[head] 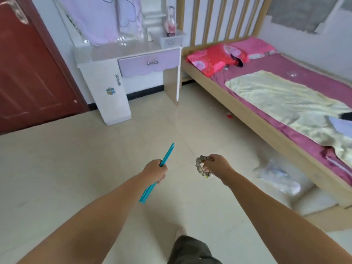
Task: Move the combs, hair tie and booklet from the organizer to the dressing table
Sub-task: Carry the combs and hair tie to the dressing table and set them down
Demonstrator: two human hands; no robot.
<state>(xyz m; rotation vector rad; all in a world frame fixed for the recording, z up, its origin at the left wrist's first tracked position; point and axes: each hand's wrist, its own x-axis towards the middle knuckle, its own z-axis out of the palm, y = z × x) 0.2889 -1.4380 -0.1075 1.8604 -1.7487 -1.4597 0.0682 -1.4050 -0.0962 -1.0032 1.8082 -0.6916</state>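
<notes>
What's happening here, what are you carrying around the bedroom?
A person is standing on the tiled floor, facing a white and lilac dressing table next to a bed. The left hand grips turquoise combs, held together. The right hand holds a grey hair tie. Neither has been put down on the dressing table yet, and it is some way ahead. A white basket sits at the table's right end. No booklet is visible.

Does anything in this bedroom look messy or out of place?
Yes. A crumpled clear plastic bag lies on the floor beside the bed, and a small red object sits near the bed frame. The pale yellow blanket is rumpled. The dressing table itself looks tidy.
</notes>
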